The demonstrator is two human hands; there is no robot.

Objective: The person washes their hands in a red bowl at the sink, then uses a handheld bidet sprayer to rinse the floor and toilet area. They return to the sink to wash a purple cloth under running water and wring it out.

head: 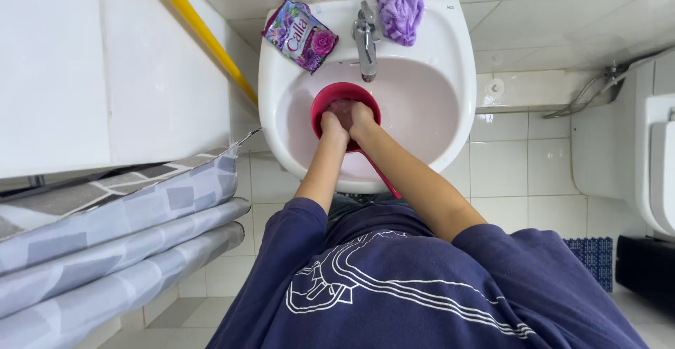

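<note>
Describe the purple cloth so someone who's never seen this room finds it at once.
Start at the white sink on the tiled wall. On its back rim, just right of the metal tap, lies the crumpled purple cloth. The flat, printed soap packet lies left of the tap.

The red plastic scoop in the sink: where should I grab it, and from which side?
Probably by its long red handle, from the near rim of the white sink; it slants toward the person, while both hands fill the bowl.

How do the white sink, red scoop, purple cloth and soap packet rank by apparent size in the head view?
1. White sink, clearly largest.
2. Red scoop, partly hidden by both hands.
3. Soap packet and purple cloth: these look alike in size, so no ranking between them.
</note>
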